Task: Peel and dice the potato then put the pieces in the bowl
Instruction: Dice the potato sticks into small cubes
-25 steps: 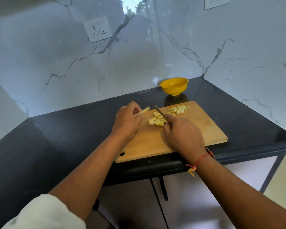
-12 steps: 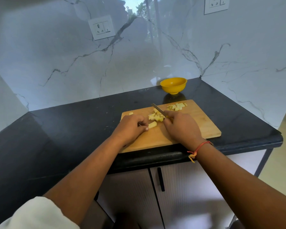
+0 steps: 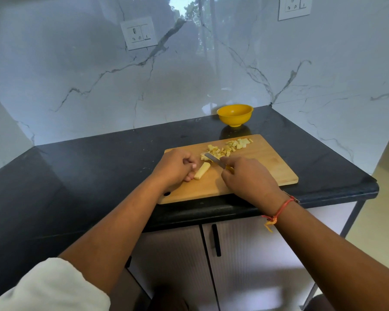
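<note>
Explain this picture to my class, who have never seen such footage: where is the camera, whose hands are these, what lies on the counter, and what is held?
There is no machine here: a person wears a camera on the head, so the single view looks forward and down at their own arms. On the black counter lies a wooden cutting board. On it are two small heaps of diced potato and one uncut potato stick. The left hand steadies that stick with curled fingertips. The right hand grips a knife, its blade pointing towards the dice. Behind the board stands a yellow bowl; no pieces show in it.
</note>
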`<state>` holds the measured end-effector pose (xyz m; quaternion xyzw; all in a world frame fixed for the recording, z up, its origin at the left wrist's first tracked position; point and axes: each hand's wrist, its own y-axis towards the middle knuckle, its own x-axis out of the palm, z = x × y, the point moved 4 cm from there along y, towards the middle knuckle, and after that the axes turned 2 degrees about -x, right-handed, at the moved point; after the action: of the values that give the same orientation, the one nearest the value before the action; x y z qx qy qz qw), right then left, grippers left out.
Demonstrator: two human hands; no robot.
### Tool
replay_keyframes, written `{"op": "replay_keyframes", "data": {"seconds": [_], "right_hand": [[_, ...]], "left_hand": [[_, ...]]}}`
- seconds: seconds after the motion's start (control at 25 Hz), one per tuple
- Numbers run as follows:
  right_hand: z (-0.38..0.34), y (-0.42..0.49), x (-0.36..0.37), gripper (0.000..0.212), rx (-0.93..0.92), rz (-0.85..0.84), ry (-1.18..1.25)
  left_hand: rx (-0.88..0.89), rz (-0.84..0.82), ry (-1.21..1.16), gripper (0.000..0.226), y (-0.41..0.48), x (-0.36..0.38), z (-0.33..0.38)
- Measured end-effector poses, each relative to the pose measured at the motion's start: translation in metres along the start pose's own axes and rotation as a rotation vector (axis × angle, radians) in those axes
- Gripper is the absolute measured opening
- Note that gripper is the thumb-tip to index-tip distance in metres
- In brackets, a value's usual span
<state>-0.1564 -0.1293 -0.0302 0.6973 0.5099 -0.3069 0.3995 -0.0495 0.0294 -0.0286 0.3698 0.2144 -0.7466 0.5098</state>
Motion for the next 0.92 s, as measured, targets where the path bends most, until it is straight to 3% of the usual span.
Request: {"op": "replay_keyframes", "data": {"seconds": [0.24,0.52,0.92], "right_hand": [[-0.006,0.003,0.001,0.042,0.021,-0.060,-0.040],[-0.005,-0.001,0.001,0.046,0.009,-0.047,-0.074],[-0.005,-0.002,0.003,0.048,0.038,-0.073,-0.119]], "left_hand": [[-0.011,-0.092,-0.070,0.011,-0.003,-0.003,0.000],[0.045,-0.016,0.171,0.013,0.004,0.008,0.004],[0.067,0.006,0.204,0.018,0.010,0.012,0.007]]}}
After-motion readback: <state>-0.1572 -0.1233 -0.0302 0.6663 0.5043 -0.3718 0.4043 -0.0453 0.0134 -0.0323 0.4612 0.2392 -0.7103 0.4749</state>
